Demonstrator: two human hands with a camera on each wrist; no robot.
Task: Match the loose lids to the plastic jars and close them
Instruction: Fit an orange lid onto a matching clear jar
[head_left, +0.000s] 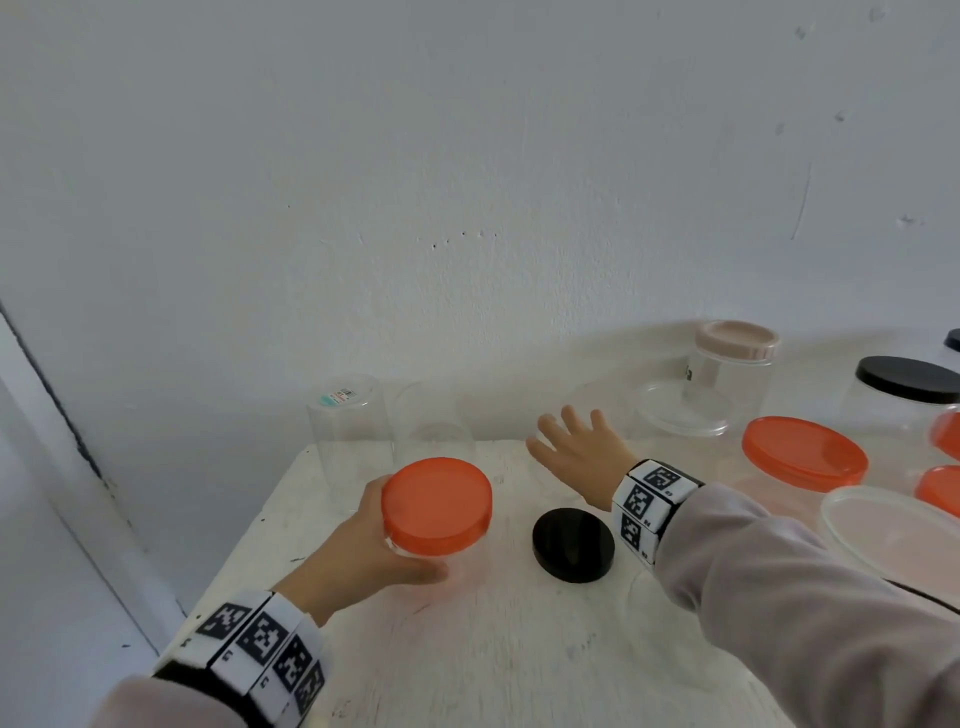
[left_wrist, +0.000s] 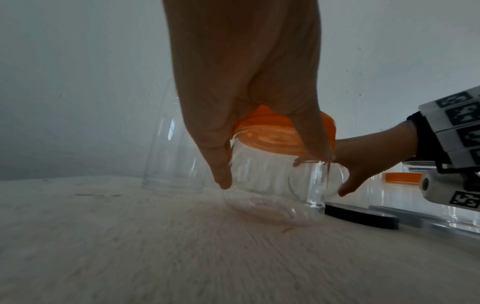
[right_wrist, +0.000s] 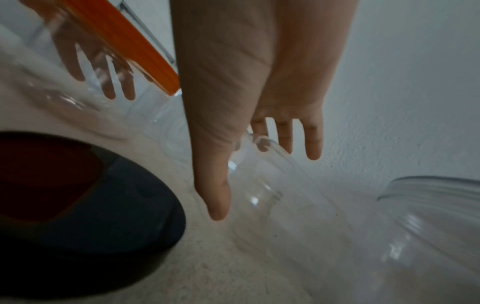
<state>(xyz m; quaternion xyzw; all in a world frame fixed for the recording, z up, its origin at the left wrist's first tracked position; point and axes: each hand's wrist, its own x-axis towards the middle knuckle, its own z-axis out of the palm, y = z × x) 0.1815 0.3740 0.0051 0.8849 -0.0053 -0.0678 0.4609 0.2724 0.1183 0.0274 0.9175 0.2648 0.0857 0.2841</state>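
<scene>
My left hand grips a small clear jar from the side, thumb and fingers curled round its wall just under its orange lid, which sits on top of it. The jar stands on the white table, a little tilted in the left wrist view. I take this jar as my landmark. Just to the right of it a loose black lid lies flat on the table, apart from the jar. Behind the jar, near the wall, two clear jars without lids stand side by side; the left one is upside down with a sticker on its bottom. My right hand is beyond the black lid, to the right of the jar, with fingers straight and spread, holding nothing. Far to the right of the jar I see a wide orange lid, a clear lid, a jar with a pink lid and a jar with a black lid.
</scene>
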